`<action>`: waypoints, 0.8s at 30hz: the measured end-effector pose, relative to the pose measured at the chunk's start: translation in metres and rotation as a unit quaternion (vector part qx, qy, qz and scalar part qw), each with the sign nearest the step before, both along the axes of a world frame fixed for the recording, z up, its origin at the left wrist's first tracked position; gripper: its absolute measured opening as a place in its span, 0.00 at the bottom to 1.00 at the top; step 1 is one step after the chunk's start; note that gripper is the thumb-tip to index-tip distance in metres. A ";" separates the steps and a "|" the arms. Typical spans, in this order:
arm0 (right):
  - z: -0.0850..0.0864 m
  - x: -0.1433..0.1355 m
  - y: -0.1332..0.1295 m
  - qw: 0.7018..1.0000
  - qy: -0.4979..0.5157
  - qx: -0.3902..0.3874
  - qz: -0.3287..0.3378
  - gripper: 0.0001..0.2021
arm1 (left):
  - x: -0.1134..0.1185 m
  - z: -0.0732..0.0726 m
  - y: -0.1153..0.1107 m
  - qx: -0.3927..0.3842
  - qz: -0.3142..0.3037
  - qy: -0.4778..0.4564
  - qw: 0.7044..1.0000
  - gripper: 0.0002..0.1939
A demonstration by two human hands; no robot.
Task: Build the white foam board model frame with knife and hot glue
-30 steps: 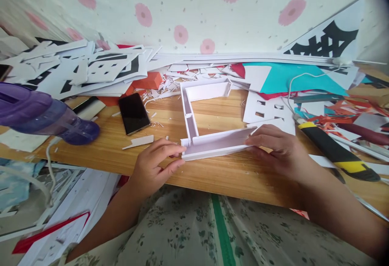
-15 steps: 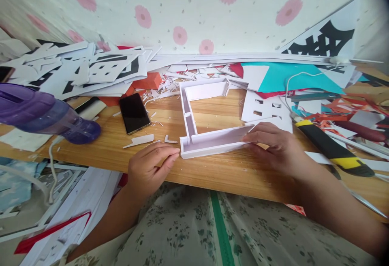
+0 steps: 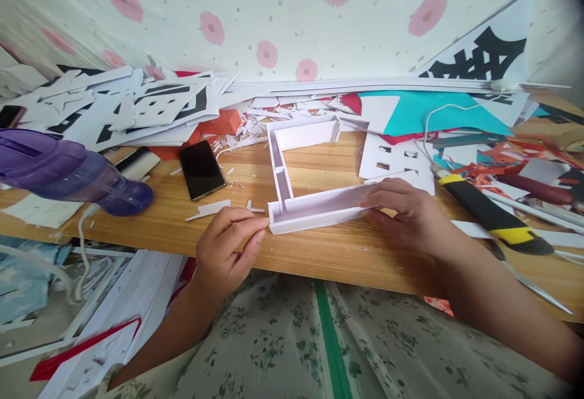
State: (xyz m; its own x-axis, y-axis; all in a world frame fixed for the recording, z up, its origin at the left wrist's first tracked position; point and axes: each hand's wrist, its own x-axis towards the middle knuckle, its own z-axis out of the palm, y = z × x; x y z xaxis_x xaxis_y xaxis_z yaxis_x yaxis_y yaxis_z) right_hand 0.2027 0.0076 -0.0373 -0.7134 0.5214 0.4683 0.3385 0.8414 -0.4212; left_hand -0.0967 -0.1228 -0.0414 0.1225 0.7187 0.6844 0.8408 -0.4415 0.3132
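A white foam-board letter frame (image 3: 285,186) with raised walls, open on its right side, rests on the wooden table. The thumb and fingers of my right hand (image 3: 406,216) are closed on the right end of its near channel; that end is partly hidden behind them. At the near left corner, my left hand (image 3: 230,244) is curled, its fingertips touching the wall and the thumb just below the index finger. Small white offcuts (image 3: 214,207) lie beside this hand.
Left are a black phone (image 3: 201,170) and a purple bottle (image 3: 114,186). A black-and-yellow cutter (image 3: 493,210) and scissors (image 3: 541,292) lie right. White board pieces (image 3: 155,104), orange blocks (image 3: 221,122) and a turquoise sheet (image 3: 438,113) crowd the back. A white cable (image 3: 84,247) hangs over the edge.
My left thumb has drawn slightly back from the frame's corner, while the fingertips stay there. My right hand keeps its grip. The view has shifted slightly; the frame looks nearly unmoved.
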 end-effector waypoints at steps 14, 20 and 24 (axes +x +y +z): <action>0.007 0.010 0.009 0.998 -0.006 -0.054 0.029 0.11 | -0.005 -0.007 0.012 0.018 -0.032 0.033 0.999 0.16; 0.009 0.018 0.013 0.998 -0.014 -0.064 -0.004 0.07 | -0.007 -0.005 0.011 0.018 -0.036 0.048 0.998 0.18; 0.009 0.016 0.013 0.998 -0.032 -0.050 -0.016 0.07 | -0.006 -0.006 0.013 0.031 -0.042 0.052 0.997 0.18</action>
State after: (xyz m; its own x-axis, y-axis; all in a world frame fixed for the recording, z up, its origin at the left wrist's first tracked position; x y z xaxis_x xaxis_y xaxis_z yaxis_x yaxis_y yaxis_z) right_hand 0.2185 0.0210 -0.0280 -0.7227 0.5859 0.3667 0.3937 0.7850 -0.4783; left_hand -0.1023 -0.1098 -0.0471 0.2539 0.6590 0.7080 0.8264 -0.5282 0.1952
